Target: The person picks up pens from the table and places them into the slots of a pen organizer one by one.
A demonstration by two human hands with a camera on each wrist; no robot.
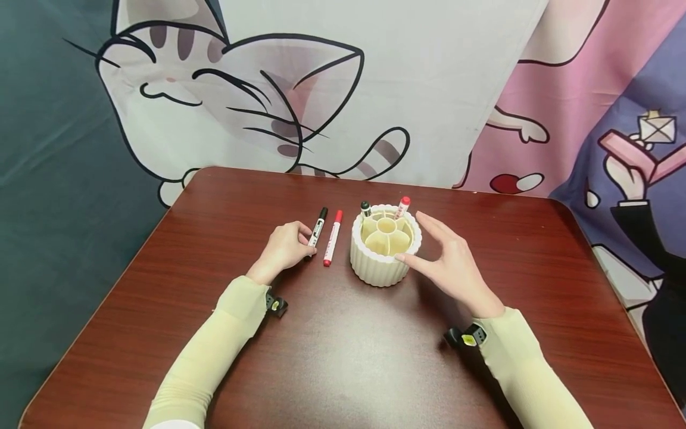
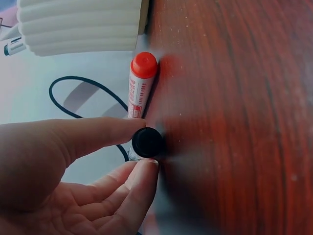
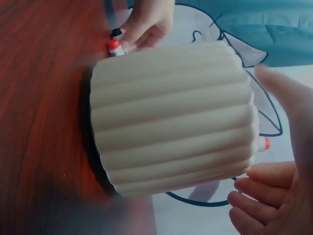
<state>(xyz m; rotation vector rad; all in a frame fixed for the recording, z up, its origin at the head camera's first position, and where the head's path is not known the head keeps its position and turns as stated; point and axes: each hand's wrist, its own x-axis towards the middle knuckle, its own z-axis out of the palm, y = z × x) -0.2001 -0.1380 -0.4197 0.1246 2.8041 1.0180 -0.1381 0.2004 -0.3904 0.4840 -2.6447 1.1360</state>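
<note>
Head view: the wood-grain table (image 1: 343,357) carries a ribbed cream pen holder (image 1: 379,271), standing upright, its petal-shaped compartments set around a round central cup. To the holder's right, the right hand (image 1: 452,262) has thumb and fingers spread apart about the rim; whether the thumb presses there I cannot tell. A light touch should be enough to stop the holder sliding.

Left of the holder, the left hand (image 1: 284,245) pinches the near end of the black marker pen (image 1: 318,229), thumb and fingertips on opposite sides of it. That pen lies on the table, with the red marker pen (image 1: 333,238) loose between it and the holder, just beside it.

The step in hand looks like taking up the black pen. A pinch closer to its middle would balance better, and lifting straight up beats dragging toward the holder, which could roll the red one. Inside the holder, a dark-capped marker (image 1: 366,208) leans at the far left and a red-capped marker (image 1: 402,207) at the far right; both need clearance.
</note>
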